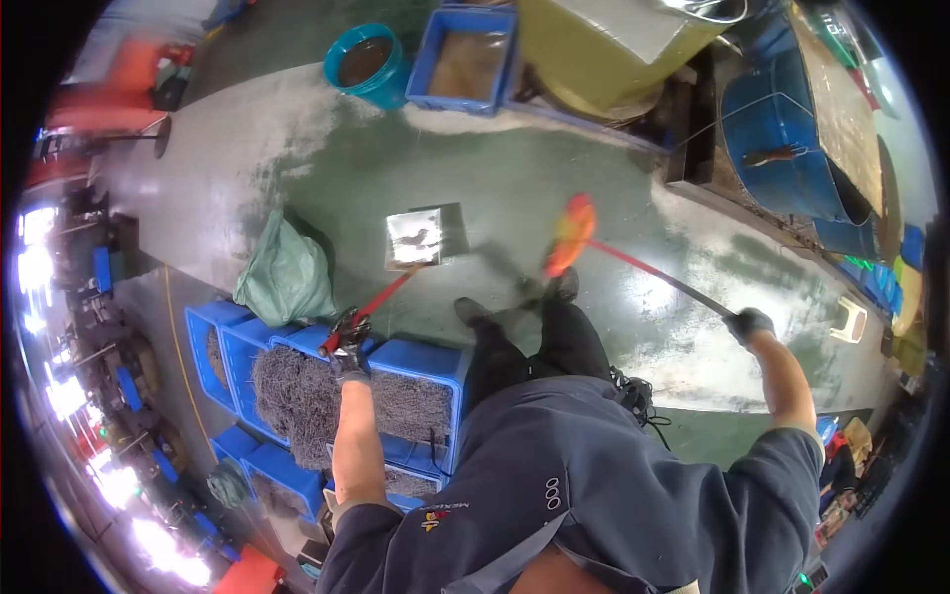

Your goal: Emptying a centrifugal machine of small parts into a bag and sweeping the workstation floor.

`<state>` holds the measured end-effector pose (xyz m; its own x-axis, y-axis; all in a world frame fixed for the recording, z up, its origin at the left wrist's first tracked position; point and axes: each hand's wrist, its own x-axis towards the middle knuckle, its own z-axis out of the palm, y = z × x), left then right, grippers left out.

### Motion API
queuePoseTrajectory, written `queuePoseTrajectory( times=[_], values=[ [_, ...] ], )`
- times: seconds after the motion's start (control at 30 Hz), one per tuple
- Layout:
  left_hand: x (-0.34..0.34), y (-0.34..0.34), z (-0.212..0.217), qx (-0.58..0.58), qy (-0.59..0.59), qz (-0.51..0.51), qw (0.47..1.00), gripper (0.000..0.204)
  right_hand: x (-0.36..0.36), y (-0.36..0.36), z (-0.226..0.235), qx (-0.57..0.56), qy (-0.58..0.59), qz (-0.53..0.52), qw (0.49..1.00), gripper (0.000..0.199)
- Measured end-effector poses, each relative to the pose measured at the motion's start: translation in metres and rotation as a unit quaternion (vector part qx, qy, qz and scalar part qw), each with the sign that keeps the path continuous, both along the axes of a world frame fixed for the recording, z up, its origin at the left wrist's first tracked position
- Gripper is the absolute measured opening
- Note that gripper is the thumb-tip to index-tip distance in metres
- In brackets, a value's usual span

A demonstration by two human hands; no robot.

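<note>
My left hand (pixel 348 348), in a dark glove, is closed around the red handle of a long-handled dustpan (pixel 401 228). Its shiny metal pan rests on the green floor, with a dark patch showing on it. Out to the right, my gloved right hand (pixel 749 325) grips the dark end of a broom's red and black stick. The broom's orange-red head (pixel 572 236) is a little blurred and hangs near my right shoe, to the right of the pan and apart from it.
Blue crates (pixel 455 396) full of tangled grey metal pieces stand at my left, beside a green sack (pixel 287 272). Ahead are a teal bucket (pixel 396 84), a blue bin (pixel 435 99) and a large yellow-green vessel (pixel 564 49). A blue drum (pixel 762 109) lies at far right, near a small cream stool (pixel 848 321).
</note>
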<state>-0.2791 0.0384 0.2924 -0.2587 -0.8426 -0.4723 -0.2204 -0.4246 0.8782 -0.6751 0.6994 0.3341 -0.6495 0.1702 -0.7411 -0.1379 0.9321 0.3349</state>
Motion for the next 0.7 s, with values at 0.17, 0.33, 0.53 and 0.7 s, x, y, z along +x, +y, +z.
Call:
queuePoseTrajectory(
  times=[0.17, 0.33, 0.53, 0.7],
  values=[
    [-0.004, 0.017, -0.006, 0.039, 0.003, -0.017, 0.999, 0.028, 0.006, 0.075, 0.042, -0.05, 0.048, 0.007, 0.998, 0.044],
    [-0.017, 0.043, 0.028, 0.033, -0.029, -0.007, 0.999, 0.028, 0.008, 0.063, -0.011, -0.205, 0.006, 0.028, 0.978, 0.046],
    [-0.012, 0.069, 0.03, 0.019, -0.055, 0.024, 0.998, 0.026, -0.061, -0.206, -0.144, -0.224, -0.068, 0.007, 0.972, 0.06],
    [0.006, 0.093, 0.028, -0.049, -0.075, -0.033, 0.995, 0.038, -0.086, -0.084, -0.156, -0.248, -0.06, 0.083, 0.963, 0.062]
  ],
)
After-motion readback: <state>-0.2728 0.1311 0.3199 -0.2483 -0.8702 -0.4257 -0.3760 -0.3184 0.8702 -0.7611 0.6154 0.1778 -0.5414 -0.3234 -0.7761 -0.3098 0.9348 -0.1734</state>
